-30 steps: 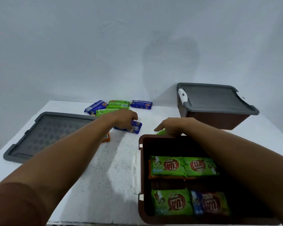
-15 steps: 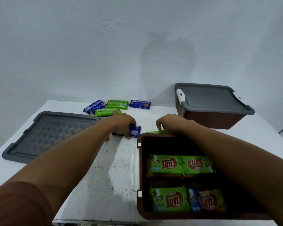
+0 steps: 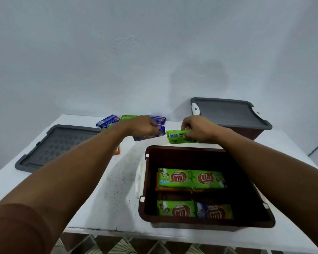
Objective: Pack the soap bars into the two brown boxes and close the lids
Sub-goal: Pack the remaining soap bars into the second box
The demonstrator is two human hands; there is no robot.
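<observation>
My right hand (image 3: 198, 129) pinches a glossy green soap bar (image 3: 178, 136) just beyond the open brown box's (image 3: 184, 156) far rim. Its long axis runs crosswise, barcode end leftward. Beyond the box's far-left corner, my left hand (image 3: 143, 126) curls round a blurred blue soap bar (image 3: 148, 134). The box stands on a speckled white table (image 3: 117, 180) against a pale plaster wall (image 3: 154, 52).

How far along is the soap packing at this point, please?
The far box looks done, its grey lid on. The near box holds four visible bars. In hand: the left hand grips a blue bar, the right hand a green bar. Remaining: a few bars by the wall, an orange bar, and the loose lid to fit.
</observation>
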